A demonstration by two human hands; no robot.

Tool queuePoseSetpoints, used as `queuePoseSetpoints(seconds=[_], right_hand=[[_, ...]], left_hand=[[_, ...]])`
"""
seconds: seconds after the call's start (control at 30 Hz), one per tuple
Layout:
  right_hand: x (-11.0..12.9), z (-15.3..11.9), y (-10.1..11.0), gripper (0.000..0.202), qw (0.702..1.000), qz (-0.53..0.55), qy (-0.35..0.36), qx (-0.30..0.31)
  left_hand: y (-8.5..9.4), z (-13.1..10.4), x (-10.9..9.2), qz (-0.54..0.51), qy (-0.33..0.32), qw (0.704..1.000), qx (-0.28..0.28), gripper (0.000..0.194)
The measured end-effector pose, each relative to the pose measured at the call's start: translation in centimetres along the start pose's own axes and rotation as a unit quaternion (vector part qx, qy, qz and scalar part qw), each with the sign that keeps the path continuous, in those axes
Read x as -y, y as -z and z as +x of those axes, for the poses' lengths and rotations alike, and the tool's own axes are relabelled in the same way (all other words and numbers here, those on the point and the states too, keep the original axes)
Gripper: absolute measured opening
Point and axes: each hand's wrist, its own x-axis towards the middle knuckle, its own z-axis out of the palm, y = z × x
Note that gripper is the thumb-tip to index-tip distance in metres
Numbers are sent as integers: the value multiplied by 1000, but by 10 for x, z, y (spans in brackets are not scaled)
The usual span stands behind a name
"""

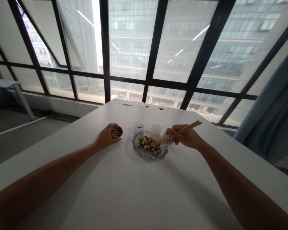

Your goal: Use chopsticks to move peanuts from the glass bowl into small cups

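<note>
My right hand [186, 135] is closed around a pair of wooden chopsticks [190, 126]. Their tips reach down into a scalloped clear glass bowl [147, 156] and touch the brown and pale nut-like pieces [146, 142] heaped in it. On the left, my left hand [107, 136] curls around the side of a small round can [121, 131], which stands on the table with similar pieces inside. Partly hidden behind my right hand is a second can [167, 138] with a pale label and dark lettering.
Two small white containers [139, 127] stand just behind the bowl on the white table [124, 191]. Farther back lie papers [129, 103] and a small brown disc [161, 109]. Beyond the table are windows; a blue curtain [266, 108] hangs at the right.
</note>
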Motion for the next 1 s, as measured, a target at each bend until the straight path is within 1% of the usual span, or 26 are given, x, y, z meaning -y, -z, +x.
queuePoseSetpoints(seconds=[0.13,0.23,0.27,0.33,0.4,0.43,0.47,0.5,0.57,0.63,0.7,0.77,0.8,0.87,0.9,0.93,1.0], right_hand=[[0,0,1,64,1000,1,-4,-3],[-3,1,1,64,1000,14,-14,-22],[-5,1,0,63,999,26,-17,-41],[-7,3,-6,61,992,57,-14,-108],[-4,5,-18,59,978,89,2,-191],[-1,7,-27,58,970,99,13,-221],[4,9,-36,57,966,104,27,-234],[9,12,-46,57,969,104,44,-220],[23,21,-67,57,978,87,87,-171],[36,35,-88,54,980,68,120,-142],[46,52,-105,53,982,59,143,-110],[51,69,-115,52,985,72,143,-65],[53,75,-117,53,986,79,138,-48],[52,81,-113,55,987,95,124,-48],[50,79,-107,56,986,101,116,-62],[47,76,-99,56,983,114,111,-92],[37,61,-80,56,978,132,96,-130]], left_hand=[[0,0,1,-3,-6,1000,-3,71],[0,1,1,-28,23,999,-22,75],[0,2,1,-37,38,998,-30,76],[0,3,0,-48,59,996,-40,77],[-1,3,0,-47,57,996,-39,77],[-1,3,0,-45,49,997,-36,76],[-1,3,-1,-43,40,998,-33,75],[-1,3,-2,-42,30,998,-31,74],[0,3,-3,-44,16,999,-29,73],[0,3,-4,-48,9,998,-27,74],[0,3,-5,-53,3,998,-22,74],[0,3,-5,-54,-3,998,-16,72],[0,3,-5,-54,-5,998,-13,72],[0,3,-4,-54,-6,998,-10,72],[0,3,-4,-55,-4,998,-9,73],[-1,3,-4,-57,-2,998,-9,73],[-1,3,-3,-60,1,998,-11,74]])
